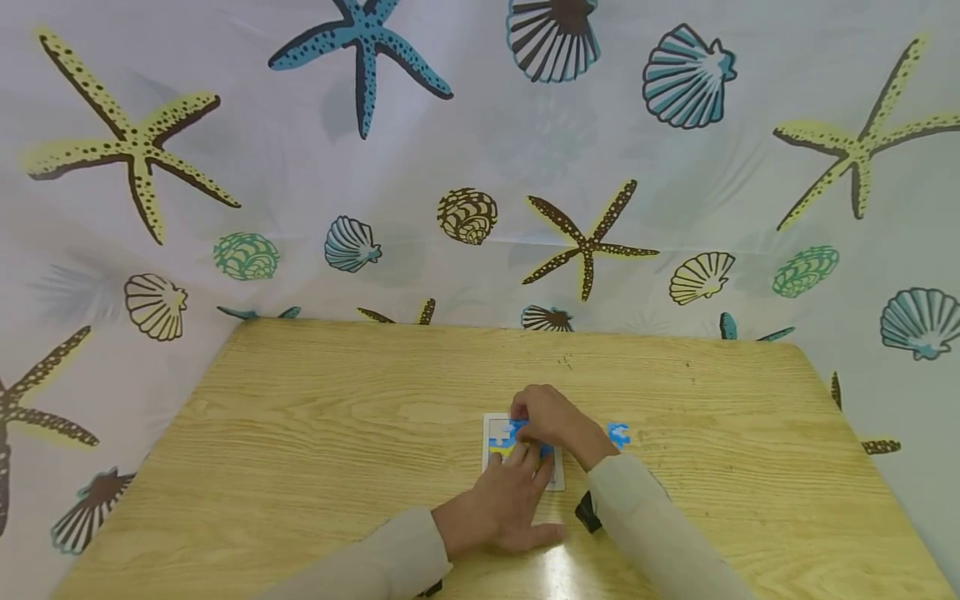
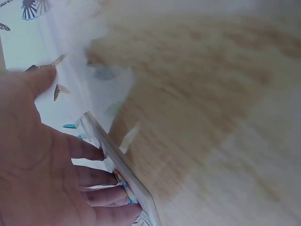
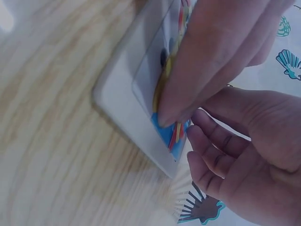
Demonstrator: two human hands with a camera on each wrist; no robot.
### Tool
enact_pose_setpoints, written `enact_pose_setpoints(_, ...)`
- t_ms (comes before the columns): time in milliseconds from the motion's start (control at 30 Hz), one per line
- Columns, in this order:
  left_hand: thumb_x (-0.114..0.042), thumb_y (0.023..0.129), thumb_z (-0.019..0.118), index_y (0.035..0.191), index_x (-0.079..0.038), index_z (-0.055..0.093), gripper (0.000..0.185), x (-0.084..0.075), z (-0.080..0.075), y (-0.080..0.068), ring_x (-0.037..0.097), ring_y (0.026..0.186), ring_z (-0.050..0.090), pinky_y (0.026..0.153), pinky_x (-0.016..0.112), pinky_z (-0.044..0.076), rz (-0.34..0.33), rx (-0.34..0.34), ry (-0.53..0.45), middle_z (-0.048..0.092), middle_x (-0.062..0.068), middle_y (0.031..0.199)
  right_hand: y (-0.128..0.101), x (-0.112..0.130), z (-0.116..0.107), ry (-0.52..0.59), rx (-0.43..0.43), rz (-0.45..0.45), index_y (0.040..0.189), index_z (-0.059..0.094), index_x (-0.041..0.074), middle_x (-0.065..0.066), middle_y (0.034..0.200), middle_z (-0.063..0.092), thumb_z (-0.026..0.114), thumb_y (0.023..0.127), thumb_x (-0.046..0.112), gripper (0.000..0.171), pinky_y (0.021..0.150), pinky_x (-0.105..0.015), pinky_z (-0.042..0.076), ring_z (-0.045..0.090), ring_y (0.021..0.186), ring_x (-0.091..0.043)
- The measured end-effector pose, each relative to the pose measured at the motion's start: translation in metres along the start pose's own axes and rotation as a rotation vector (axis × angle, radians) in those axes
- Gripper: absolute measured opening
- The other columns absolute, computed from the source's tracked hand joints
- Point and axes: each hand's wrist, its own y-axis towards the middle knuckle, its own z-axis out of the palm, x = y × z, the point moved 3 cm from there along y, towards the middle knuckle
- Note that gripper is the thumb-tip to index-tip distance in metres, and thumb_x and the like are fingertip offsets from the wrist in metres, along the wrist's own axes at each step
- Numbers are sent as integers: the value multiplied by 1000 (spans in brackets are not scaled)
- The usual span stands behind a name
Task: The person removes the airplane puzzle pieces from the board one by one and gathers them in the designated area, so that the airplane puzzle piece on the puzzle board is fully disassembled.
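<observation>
Head view: puzzle tray (image 1: 559, 477), sides pointing forward; long axis unclear

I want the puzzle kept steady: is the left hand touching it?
Touching. The right wrist view shows it: a fingertip of the left hand rests on the puzzle, at its blue part, with no gap.

Your head view is bright and fairly even, glare striking the near tabletop (image 1: 337, 400); your left wrist view is hazy, the tabletop blurred beyond your clearer left hand (image 2: 42, 174).
</observation>
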Motion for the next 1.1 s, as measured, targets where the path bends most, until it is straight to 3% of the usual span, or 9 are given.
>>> enact_pose_setpoints(133, -48, 92, 28, 138, -6, 25, 63, 0, -1, 2, 31, 125, 21, 80, 45, 41, 22, 15, 129, 23, 14, 141, 2, 0, -1, -2, 19, 5, 91, 61, 11, -1, 91, 56, 68, 76, 10, 16, 72, -30, 43, 52, 82, -15)
enact_pose_setpoints(233, -39, 91, 38, 138, -7, 28, 58, 0, -3, 3, 30, 122, 24, 76, 41, 44, 45, 10, 209, 25, 13, 140, 2, 1, -2, -3, 19, -6, 91, 61, 10, -2, 90, 56, 68, 76, 8, 17, 72, -30, 43, 51, 81, -15)
enact_pose_setpoints(367, -37, 87, 48, 138, -9, 28, 61, 1, -4, 2, 28, 122, 23, 75, 38, 45, 35, 19, 214, 23, 12, 140, 2, 2, -1, 8, 17, -6, 91, 61, 9, -2, 90, 56, 67, 76, 6, 16, 72, -30, 42, 50, 79, -15)
enact_pose_setpoints(633, -36, 88, 48, 138, -10, 28, 60, 2, -3, 4, 27, 120, 27, 72, 36, 47, 29, 34, 256, 25, 12, 139, 2, 3, -3, -1, 10, -9, 89, 59, 10, -1, 88, 55, 68, 75, 7, 17, 70, -31, 42, 49, 77, -15)
enact_pose_setpoints(1100, -37, 85, 52, 137, -9, 30, 63, 1, -5, 4, 28, 119, 29, 72, 38, 47, 31, 23, 246, 28, 13, 138, 3, 5, -4, -18, -33, -10, 88, 60, 11, 0, 87, 57, 70, 72, 7, 19, 71, -30, 43, 52, 79, -14)
